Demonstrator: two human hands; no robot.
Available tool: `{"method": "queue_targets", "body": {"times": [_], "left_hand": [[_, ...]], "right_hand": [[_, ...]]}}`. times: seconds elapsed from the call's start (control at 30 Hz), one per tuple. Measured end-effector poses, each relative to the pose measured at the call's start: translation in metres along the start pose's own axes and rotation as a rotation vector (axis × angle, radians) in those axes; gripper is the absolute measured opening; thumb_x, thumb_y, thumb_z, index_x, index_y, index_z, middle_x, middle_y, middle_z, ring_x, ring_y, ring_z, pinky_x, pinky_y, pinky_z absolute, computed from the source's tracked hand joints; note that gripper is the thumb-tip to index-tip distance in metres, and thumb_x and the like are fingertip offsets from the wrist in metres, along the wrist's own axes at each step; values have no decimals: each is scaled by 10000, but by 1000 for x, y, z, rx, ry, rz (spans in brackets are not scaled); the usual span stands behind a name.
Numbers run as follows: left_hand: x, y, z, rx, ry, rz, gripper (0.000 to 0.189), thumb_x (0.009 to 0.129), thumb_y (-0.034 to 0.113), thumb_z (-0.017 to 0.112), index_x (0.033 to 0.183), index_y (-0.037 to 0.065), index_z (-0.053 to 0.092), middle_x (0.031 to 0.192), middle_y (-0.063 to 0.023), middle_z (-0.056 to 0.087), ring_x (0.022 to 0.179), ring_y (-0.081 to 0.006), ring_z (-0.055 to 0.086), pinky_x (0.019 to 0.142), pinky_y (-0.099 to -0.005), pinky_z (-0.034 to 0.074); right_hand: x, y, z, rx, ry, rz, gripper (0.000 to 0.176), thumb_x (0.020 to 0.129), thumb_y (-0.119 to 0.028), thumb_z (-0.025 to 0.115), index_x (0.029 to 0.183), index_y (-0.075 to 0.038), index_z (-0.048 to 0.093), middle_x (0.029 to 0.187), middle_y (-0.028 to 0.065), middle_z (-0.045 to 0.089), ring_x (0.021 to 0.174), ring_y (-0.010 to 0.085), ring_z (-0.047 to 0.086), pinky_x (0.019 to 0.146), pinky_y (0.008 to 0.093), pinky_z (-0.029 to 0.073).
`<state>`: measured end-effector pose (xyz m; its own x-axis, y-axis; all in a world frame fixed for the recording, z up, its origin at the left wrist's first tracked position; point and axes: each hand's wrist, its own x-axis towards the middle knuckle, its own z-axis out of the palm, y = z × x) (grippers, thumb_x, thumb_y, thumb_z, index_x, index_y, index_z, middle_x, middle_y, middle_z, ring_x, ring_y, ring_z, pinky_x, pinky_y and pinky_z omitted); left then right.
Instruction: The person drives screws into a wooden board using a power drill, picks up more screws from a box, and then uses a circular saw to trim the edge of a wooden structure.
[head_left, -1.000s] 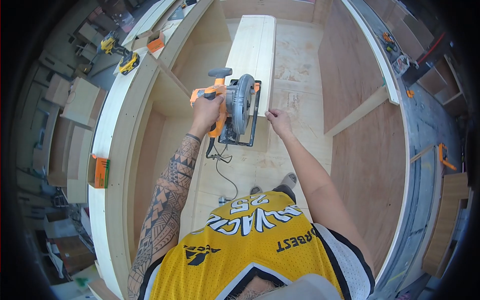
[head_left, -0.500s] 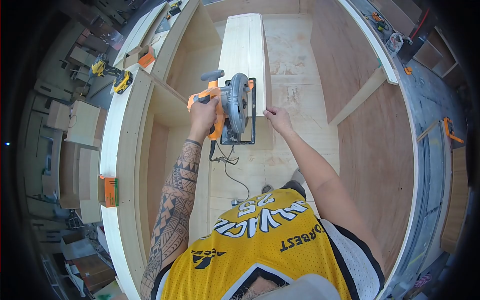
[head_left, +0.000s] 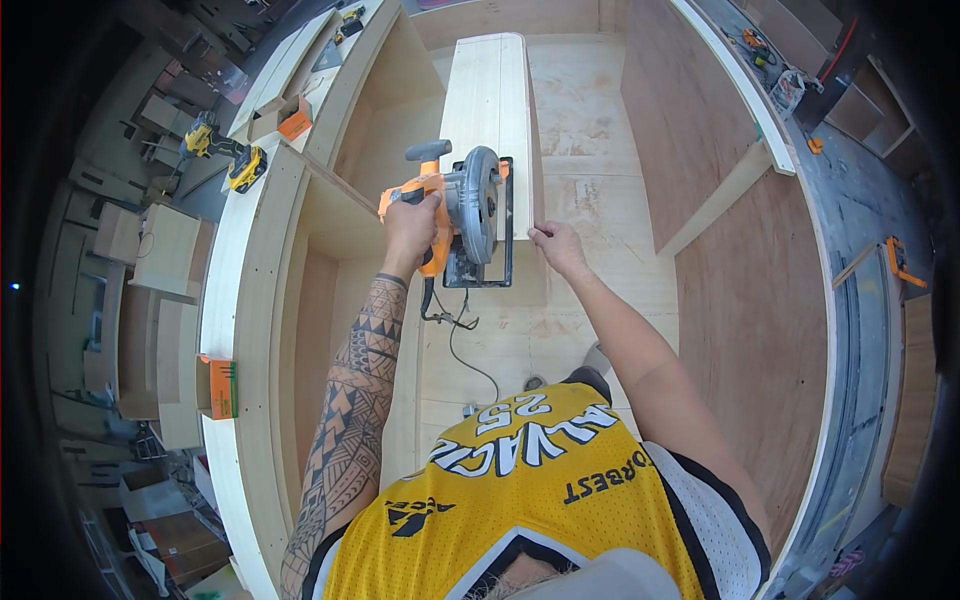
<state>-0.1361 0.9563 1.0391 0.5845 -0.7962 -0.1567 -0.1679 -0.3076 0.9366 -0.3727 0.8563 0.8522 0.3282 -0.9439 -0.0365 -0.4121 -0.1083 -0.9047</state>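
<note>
An orange and grey circular saw (head_left: 470,210) rests on the near end of a long pale wooden board (head_left: 485,95), its black base plate reaching past that end. My left hand (head_left: 412,232) is closed around the saw's rear handle. A black power cord (head_left: 465,360) trails from the tool down to the plywood floor. To the right of the saw, my right hand (head_left: 558,247) pinches the board's near right corner, thumb and fingers pressed together. The blade's lower part is hidden by the guard and base.
On the left ledge (head_left: 225,325) are a yellow cordless drill (head_left: 243,165), an orange box (head_left: 218,387) and another open box (head_left: 292,118). A plywood panel (head_left: 740,260) with a wooden brace (head_left: 715,200) stands at right. An orange clamp (head_left: 902,262) lies outside it.
The view has shifted slightly, so the board appears a little lower. Both hands keep their places, the left on the saw and the right at the board's corner.
</note>
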Motion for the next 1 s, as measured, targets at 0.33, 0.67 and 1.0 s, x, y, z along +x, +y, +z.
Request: {"method": "queue_targets", "body": {"times": [0.33, 0.67, 1.0], "left_hand": [[8, -6, 0, 20, 33, 27, 303, 983, 252, 745, 897, -36, 708, 676, -50, 638, 488, -160, 597, 473, -345, 472], [10, -9, -2, 86, 62, 37, 363, 969, 300, 753, 910, -57, 723, 725, -94, 694, 525, -190, 661, 506, -362, 513], [3, -1, -2, 104, 60, 23, 350, 977, 300, 745, 860, -25, 694, 701, -70, 657, 514, -172, 623, 497, -332, 518]], "right_hand": [[-8, 0, 0, 19, -16, -3, 403, 941, -313, 751, 1210, -15, 788, 1130, 217, 794, 1088, 353, 762, 972, 421, 582], [-21, 0, 3, 72, -25, 24, 403, 950, -290, 756, 1226, 2, 780, 1094, 211, 807, 1013, 301, 786, 918, 391, 593], [-29, 11, 9, 78, -26, -4, 405, 956, -298, 759, 1211, 16, 783, 1032, 212, 810, 964, 290, 789, 890, 382, 595]]}}
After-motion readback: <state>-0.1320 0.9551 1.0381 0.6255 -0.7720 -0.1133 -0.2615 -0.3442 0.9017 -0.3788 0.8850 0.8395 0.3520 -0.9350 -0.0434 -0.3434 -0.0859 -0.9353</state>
